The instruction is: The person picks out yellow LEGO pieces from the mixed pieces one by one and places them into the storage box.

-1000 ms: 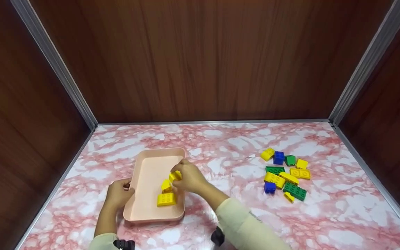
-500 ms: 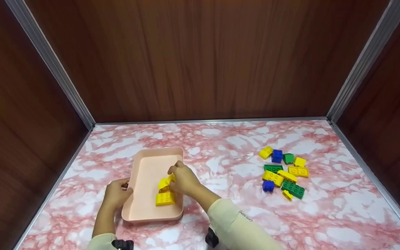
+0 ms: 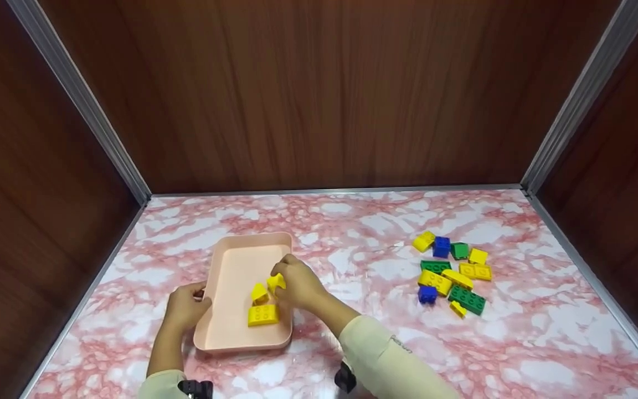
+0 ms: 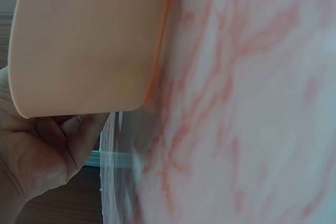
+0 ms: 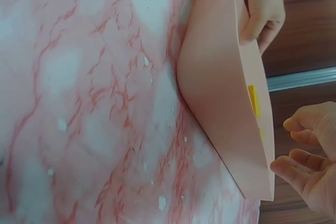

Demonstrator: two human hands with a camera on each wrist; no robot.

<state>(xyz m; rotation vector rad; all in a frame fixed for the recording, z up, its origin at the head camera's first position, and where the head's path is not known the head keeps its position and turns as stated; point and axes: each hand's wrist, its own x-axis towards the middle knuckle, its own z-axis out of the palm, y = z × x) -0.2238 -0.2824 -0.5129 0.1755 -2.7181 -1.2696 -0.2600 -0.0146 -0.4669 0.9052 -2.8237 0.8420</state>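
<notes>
Currently, your right hand (image 3: 299,285) is over the right side of the pink tray (image 3: 230,318), fingers loosely parted, nothing visible between them; a yellow block (image 3: 275,282) shows at the fingertips, contact unclear. Nearby in the tray: yellow wedge (image 3: 260,293), then yellow brick (image 3: 263,315). Your left hand (image 3: 186,306) grips the left rim. Well right, on the marbled table (image 3: 363,266): mixed-colour blocks (image 3: 435,283).
</notes>
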